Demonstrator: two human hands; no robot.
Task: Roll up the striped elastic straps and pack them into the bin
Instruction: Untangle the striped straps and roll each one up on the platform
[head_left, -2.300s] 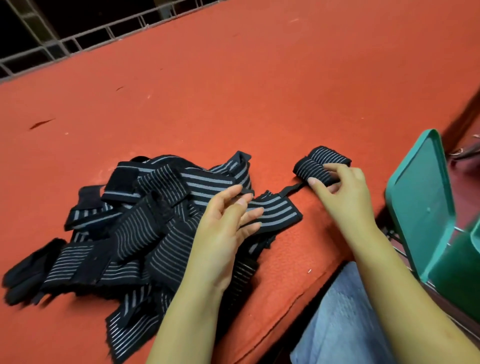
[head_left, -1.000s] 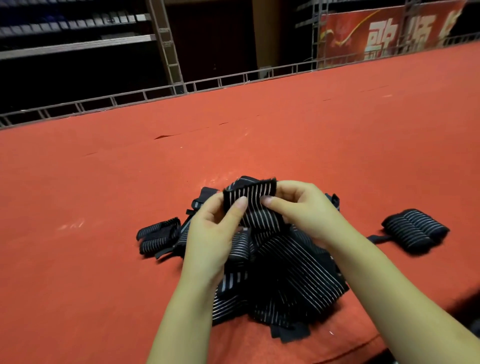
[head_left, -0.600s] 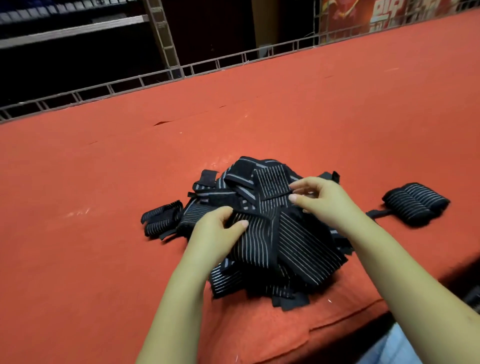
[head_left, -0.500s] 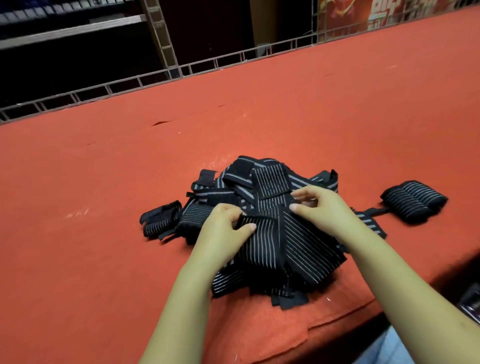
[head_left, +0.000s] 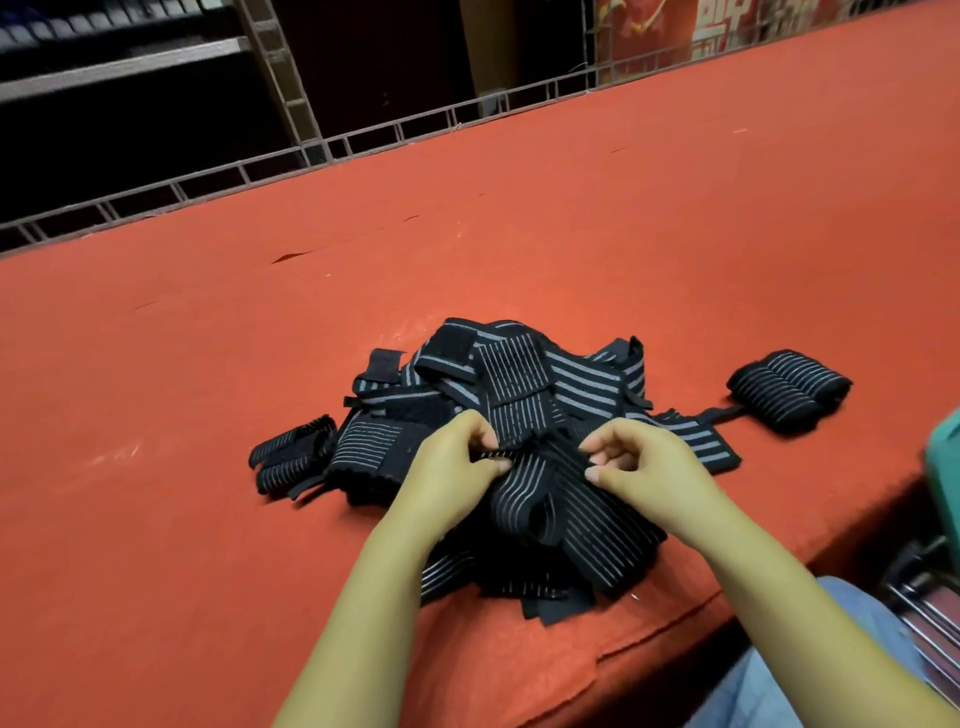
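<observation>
A loose heap of striped elastic straps (head_left: 524, 405), black woven bands ribbed with thin pale lines and ending in plain fuzzy black tabs, lies on the table (head_left: 675, 234) close to its near edge, the bands crossing and folding over one another. The table is covered in a matt orange-red felt-like cloth with a few small nicks and scuffs, and the cloth's edge hangs slightly ragged over the near side. Both hands work at the near part of the heap: the left hand (head_left: 452, 467) pinches the end of one strap (head_left: 524, 483) between thumb and curled fingers, and the right hand (head_left: 644, 467) grips the same band just beside it, fingers bent over the fabric, which bunches into a narrow fold between the two hands. A finished rolled strap (head_left: 787, 389), a squat double cylinder with its stripes running round it, sits on the cloth toward the table's right end, apart from the heap, a thin black tail trailing from it. Another small roll (head_left: 291, 457) lies touching the heap's left side. A teal plastic bin (head_left: 943, 467) shows only as a rounded sliver past the near edge at the right. A wire rail (head_left: 363, 140) runs along the far edge.
</observation>
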